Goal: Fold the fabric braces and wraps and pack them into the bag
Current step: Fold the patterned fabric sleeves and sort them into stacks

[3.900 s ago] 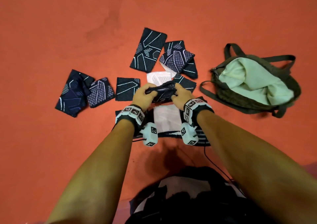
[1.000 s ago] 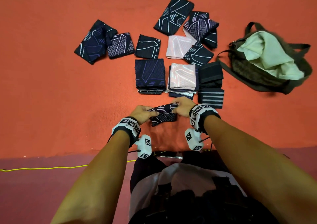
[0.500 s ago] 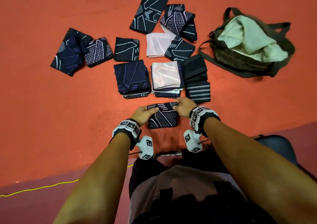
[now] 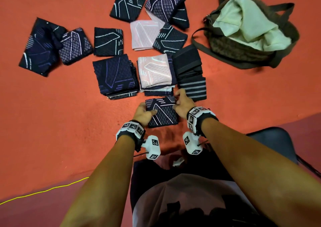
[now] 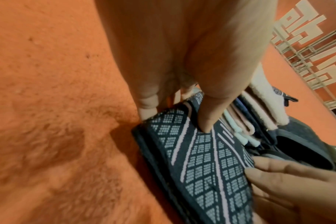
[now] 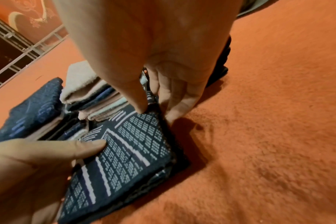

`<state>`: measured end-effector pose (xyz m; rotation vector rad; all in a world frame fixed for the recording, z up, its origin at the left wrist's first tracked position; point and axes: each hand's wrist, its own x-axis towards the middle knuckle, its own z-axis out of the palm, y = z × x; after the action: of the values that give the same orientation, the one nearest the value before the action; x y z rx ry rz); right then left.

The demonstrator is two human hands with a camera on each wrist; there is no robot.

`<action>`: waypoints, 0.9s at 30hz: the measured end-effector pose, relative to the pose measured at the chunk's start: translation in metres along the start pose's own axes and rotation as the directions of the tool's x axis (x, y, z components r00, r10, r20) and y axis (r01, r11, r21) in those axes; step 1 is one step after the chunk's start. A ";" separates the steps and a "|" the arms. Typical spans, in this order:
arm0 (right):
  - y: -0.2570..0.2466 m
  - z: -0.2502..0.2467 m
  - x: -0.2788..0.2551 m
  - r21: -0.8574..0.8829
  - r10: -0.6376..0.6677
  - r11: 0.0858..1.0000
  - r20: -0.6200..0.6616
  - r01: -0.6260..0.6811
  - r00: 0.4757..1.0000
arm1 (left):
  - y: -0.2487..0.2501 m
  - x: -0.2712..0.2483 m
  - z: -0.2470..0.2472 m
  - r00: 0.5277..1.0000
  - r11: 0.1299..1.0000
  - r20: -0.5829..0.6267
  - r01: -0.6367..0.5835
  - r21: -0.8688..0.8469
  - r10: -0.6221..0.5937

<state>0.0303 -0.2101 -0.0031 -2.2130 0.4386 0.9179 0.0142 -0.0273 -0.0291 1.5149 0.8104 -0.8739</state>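
A folded dark brace (image 4: 162, 112) with a white grid pattern lies flat on the orange carpet in front of me. My left hand (image 4: 144, 113) pinches its left edge, thumb on top and fingers at the side, as the left wrist view shows on the brace (image 5: 199, 153). My right hand (image 4: 182, 102) pinches the far right corner of the brace (image 6: 132, 145) between thumb and fingers. Just beyond stand three stacks of folded pieces: a navy stack (image 4: 115, 75), a pink-topped stack (image 4: 155, 72) and black striped wraps (image 4: 191, 74). The open olive bag (image 4: 243, 49) lies at the far right.
Several unfolded dark and pink braces (image 4: 144, 34) are scattered on the carpet beyond the stacks, with more at the far left (image 4: 41, 47). A pale cloth (image 4: 248, 21) fills the bag's mouth. A yellow cord (image 4: 43, 190) crosses the floor near left. A dark chair seat (image 4: 271, 140) is at right.
The brace went from bunched between my hands to folded flat on the carpet in front of the stacks. Both hands stay on its edges.
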 end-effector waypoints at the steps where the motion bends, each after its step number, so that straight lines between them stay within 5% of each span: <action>1: 0.001 0.001 0.000 -0.007 -0.027 1.000 0.000 0.027 1.000 | -0.002 0.003 0.002 1.000 1.000 -0.013 0.000 0.013 0.000; 19: 0.000 -0.005 0.000 -0.136 -0.179 0.976 -0.052 0.170 0.983 | -0.004 0.011 0.005 0.985 0.997 -0.157 -0.072 -0.040 0.065; 27: -0.008 -0.003 0.006 -0.100 -0.185 0.974 0.171 0.204 0.968 | -0.003 0.013 0.008 0.940 0.981 -0.282 -0.174 0.085 0.191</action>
<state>0.0400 -0.2068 -0.0021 -2.2183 0.0905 1.0272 0.0176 -0.0344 -0.0425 1.7657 0.8428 -0.5494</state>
